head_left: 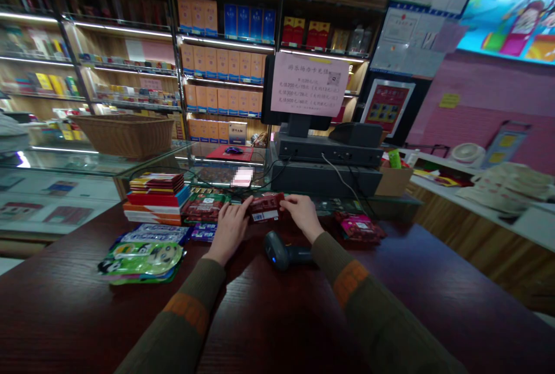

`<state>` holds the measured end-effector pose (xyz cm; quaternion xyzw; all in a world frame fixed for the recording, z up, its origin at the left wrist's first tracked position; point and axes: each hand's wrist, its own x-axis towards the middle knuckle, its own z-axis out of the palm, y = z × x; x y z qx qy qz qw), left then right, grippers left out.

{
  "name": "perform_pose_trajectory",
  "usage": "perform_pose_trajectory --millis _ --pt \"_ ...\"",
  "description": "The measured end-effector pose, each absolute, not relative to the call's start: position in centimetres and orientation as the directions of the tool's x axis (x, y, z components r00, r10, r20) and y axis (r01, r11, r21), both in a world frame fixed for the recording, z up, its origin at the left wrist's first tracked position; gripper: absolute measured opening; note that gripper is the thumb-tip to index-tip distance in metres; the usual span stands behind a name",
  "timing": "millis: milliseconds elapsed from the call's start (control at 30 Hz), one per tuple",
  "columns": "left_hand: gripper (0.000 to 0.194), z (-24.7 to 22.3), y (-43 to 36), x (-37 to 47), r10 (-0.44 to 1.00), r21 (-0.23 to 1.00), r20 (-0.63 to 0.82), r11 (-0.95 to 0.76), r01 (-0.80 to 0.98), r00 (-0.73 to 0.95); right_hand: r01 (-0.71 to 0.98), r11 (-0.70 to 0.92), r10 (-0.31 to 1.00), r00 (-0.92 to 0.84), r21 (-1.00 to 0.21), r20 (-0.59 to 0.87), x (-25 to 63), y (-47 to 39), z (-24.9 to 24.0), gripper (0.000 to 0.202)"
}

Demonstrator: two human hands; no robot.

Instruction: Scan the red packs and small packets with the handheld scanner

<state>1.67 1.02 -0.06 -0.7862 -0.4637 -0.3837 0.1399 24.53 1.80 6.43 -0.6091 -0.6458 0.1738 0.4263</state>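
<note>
A dark red snack packet (263,207) with a white barcode label is between my two hands at the back of the dark wooden counter. My left hand (230,225) has its fingers on the packet's left end. With thumb and fingers pinched, my right hand (303,215) grips the right end. Just in front of the hands lies a black barcode scanner (281,251) showing a small blue light. Left of my left hand are green-and-red snack packets (204,207) and blue-purple packets (202,232). A pink-and-dark-red packet (358,226) lies to the right.
A stack of boxes and booklets (156,197) stands at the left, behind green panda-print packets (143,259). Beyond the hands are a glass display case (203,161), a monitor with a paper sign (310,85) and a cash drawer (325,178). A wicker basket (125,134) sits at the back left.
</note>
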Motion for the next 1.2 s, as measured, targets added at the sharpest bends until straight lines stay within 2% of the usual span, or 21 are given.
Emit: perform_pose_trajectory --millis 233,367,433,767,1033,1200 --pt "0.049 0.4 1.0 1.6 0.512 0.196 0.846 -0.556 0.808 0.148 0.523 0.302 0.914 0.079 -0.797 0.398 25.1 1.1 5.5 0.022" --pt "0.025 0.9 0.4 1.6 0.46 0.178 0.879 -0.558 0.81 0.123 0.394 0.332 0.919 0.072 -0.857 0.389 25.8 0.8 4.8 0.022" --pt "0.018 1.3 0.0 1.8 0.451 0.159 0.881 -0.571 0.805 0.145 0.337 0.327 0.927 0.069 -0.883 0.37 26.4 0.6 4.6 0.025" --pt "0.023 2.9 -1.1 4.1 0.366 0.021 0.874 -0.686 0.727 0.32 0.094 0.222 0.965 0.119 -0.97 0.232 29.6 -1.7 5.3 0.038" --pt "0.021 3.8 -0.4 7.0 0.373 -0.057 0.822 -0.699 0.713 0.43 0.12 0.22 0.949 0.202 -0.968 0.241 33.1 -2.6 4.7 0.032" --pt "0.021 4.2 0.3 9.2 0.345 -0.107 0.761 -0.768 0.631 0.549 0.12 0.209 0.944 0.233 -0.971 0.232 35.5 -3.0 4.5 0.035"
